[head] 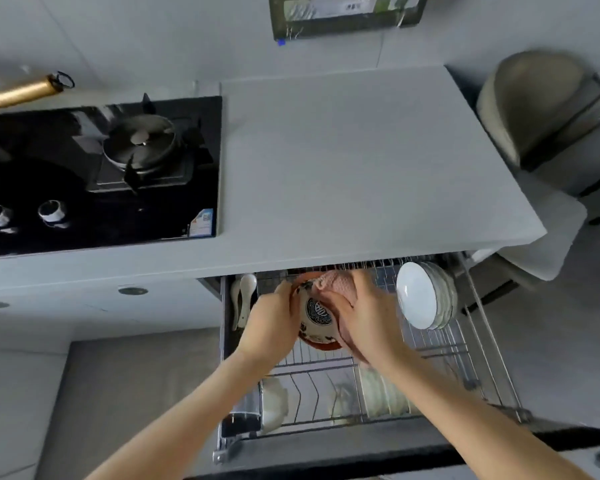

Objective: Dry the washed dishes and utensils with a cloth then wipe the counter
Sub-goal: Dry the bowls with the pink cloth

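Left grip (274, 327): bare left hand, fingers curled round the left rim of the bowl (317, 315), holding it up over the pull-out rack (440, 344).
Right grip (368, 317): bare right hand, closed on the pink cloth (338, 284) and pressing it to the bowl's right side and upper rim.
Bowl: tipped on edge below the front lip of the surface (361, 168). Its patterned white face is toward the camera and its reddish outer wall shows at top and bottom.
Governing relation: the bowl lies between the two grips and touches both, with the cloth on its right flank. The left flank is covered by the holding fingers, so the cloth can probably reach it only if the left grip turns the bowl.
Step in hand: judged to be drying this bowl, an early-to-middle stage of the task.
Still to do, apparently: the upright white plates (418, 296) just right of the hands, the pale spoons (246, 296) at the rack's left edge, and wiping the surface.
Risk: a wet glazed rim may slip while being turned.
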`<action>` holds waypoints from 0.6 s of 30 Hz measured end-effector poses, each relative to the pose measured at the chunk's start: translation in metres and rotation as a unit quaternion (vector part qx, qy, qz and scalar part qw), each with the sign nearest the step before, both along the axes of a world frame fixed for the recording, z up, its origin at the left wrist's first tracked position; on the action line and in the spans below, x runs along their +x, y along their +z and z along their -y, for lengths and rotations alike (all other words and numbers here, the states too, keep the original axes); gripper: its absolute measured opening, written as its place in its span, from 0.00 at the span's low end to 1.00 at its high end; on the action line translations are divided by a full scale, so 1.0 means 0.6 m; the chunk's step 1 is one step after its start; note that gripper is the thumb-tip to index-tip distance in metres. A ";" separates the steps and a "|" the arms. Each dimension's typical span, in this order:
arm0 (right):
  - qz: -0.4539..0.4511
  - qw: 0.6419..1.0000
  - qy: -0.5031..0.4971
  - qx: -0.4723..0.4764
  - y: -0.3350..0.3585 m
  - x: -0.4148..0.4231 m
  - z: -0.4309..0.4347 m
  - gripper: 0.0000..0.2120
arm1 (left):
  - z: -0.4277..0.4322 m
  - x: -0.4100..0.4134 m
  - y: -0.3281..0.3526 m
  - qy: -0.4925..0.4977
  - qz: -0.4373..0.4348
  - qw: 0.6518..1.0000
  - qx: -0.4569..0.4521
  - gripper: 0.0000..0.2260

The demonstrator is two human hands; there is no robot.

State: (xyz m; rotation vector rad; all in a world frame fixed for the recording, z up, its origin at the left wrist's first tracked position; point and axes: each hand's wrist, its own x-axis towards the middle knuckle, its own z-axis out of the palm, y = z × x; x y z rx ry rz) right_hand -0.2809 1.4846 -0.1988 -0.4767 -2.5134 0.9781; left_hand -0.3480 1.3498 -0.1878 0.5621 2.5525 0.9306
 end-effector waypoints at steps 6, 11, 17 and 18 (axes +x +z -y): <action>0.029 0.999 0.004 -0.020 -0.080 0.023 -0.079 0.09 | 0.030 0.006 -0.147 0.158 0.135 0.970 -0.122 0.11; 0.129 0.989 0.075 -0.022 -0.162 0.021 -0.124 0.13 | 0.038 -0.012 -0.279 0.197 0.207 0.937 -0.200 0.11; 0.163 0.977 0.139 -0.020 -0.255 -0.015 -0.139 0.14 | 0.009 -0.048 -0.415 0.156 0.233 0.927 -0.249 0.12; 0.162 0.976 0.143 -0.022 -0.270 -0.020 -0.140 0.14 | 0.006 -0.050 -0.434 0.154 0.238 0.926 -0.248 0.12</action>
